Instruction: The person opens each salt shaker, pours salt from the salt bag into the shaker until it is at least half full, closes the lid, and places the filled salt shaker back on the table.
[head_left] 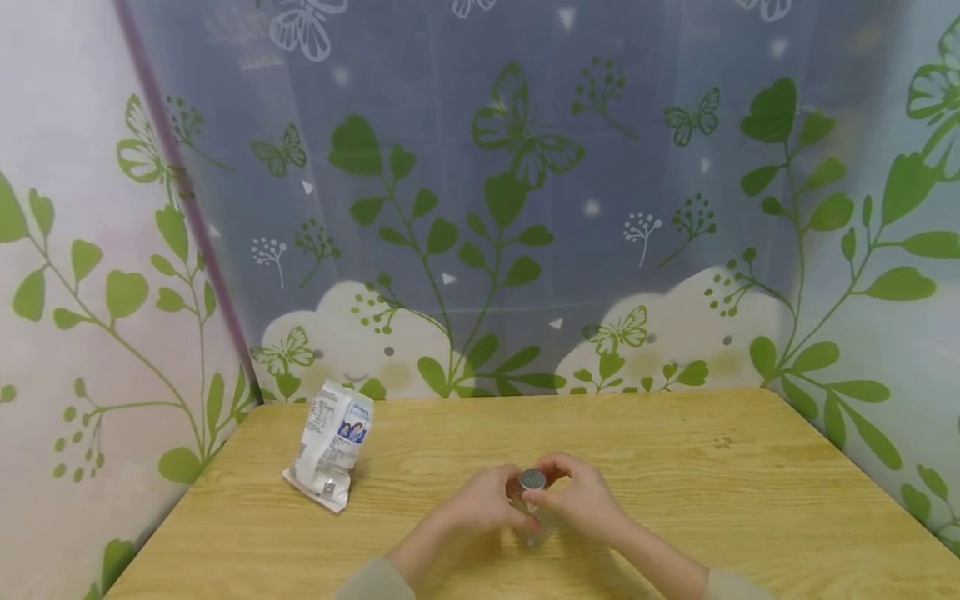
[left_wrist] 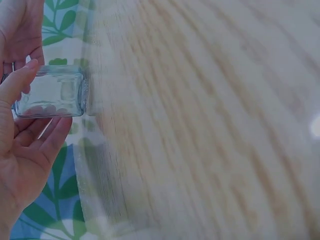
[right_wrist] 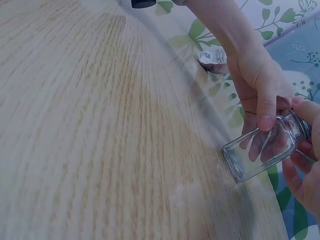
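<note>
A clear glass jar (right_wrist: 260,150) with a grey lid (head_left: 532,479) stands upright on the wooden table, between the two hands. The left hand (head_left: 491,502) grips the jar's body, its thumb on the near side and its fingers behind the glass, as the left wrist view (left_wrist: 30,160) also shows. At the top, the right hand (head_left: 583,497) pinches the lid between thumb and fingers. Through the glass in the right wrist view the left hand's fingers show; no other contents can be made out.
A white printed packet (head_left: 330,446) lies at the table's back left. The wooden table (head_left: 675,467) reaches back to a blue curtain (head_left: 450,250) with green leaves and butterflies, and patterned curtains hang at both sides.
</note>
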